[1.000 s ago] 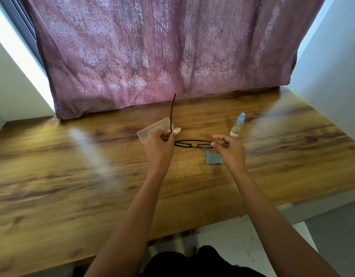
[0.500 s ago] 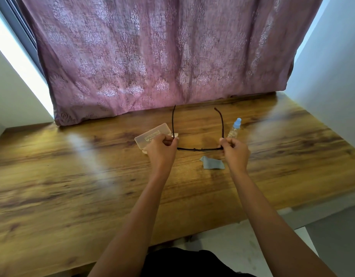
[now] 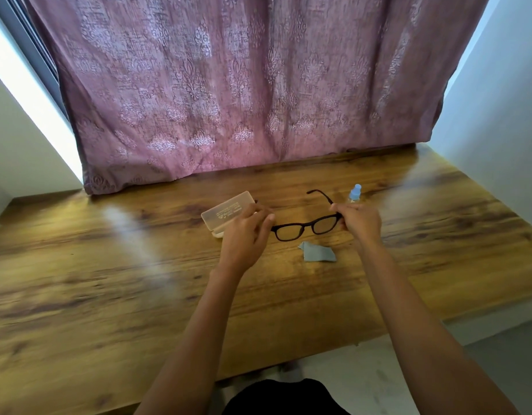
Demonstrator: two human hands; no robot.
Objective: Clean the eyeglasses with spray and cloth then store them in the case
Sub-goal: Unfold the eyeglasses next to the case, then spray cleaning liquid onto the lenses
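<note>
L hand (image 3: 246, 232) + R hand (image 3: 360, 221) pinch eyeglasses (image 3: 306, 229) ends, betw. them.

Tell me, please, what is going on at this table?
A person holds the black eyeglasses by both ends of the frame, left hand and right hand gripping near the hinges, temples unfolded, over the wooden table. The grey cloth lies on the table, the spray bottle stands beyond the right hand, and the case lies by the left hand.
</note>
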